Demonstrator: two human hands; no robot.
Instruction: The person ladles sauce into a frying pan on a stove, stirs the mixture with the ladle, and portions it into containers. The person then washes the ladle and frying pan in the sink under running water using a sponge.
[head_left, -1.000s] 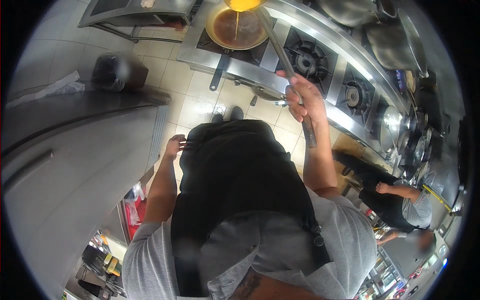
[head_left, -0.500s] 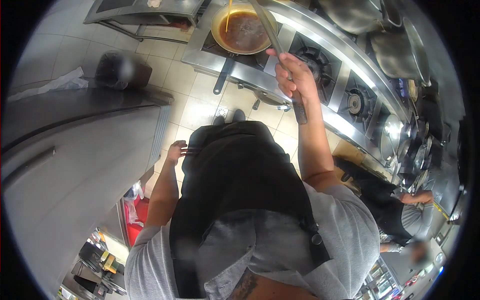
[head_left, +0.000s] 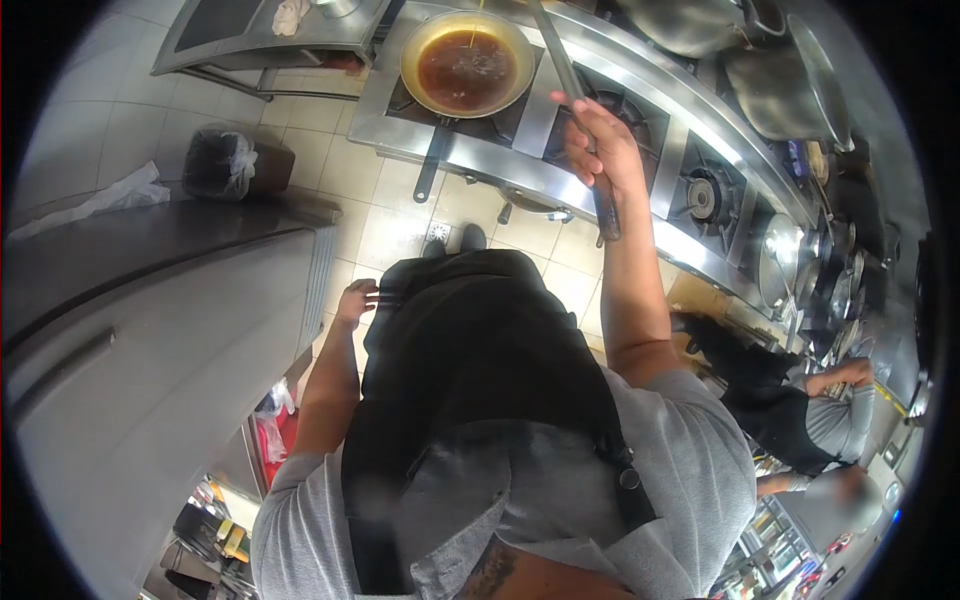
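My right hand [head_left: 606, 146] is closed around the dark grip of a long-handled metal utensil [head_left: 556, 52], held slantwise over the stove. Its far end runs past the top edge of the view, so its head is hidden. To its left, a frying pan [head_left: 410, 65] rests on a burner with its dark handle [head_left: 432, 165] pointing toward me. Reddish-brown liquid [head_left: 465, 72] fills the pan's base, and a thin amber stream [head_left: 477, 20] falls into it from above. My left hand [head_left: 358, 301] hangs beside my black apron, fingers loosely apart, holding nothing.
Bare burners [head_left: 704, 199] continue along the steel stove to the right. Large pots [head_left: 785, 80] stand behind it. At left are a steel counter [head_left: 170, 290] and a lined bin [head_left: 240, 165]. Another person [head_left: 790, 410] in a dark apron stands at the lower right.
The view has shifted slightly, so the pan sits lower and further left. The amber stream looks thinner and shorter. My right hand keeps its hold on the utensil; my left hand stays put.
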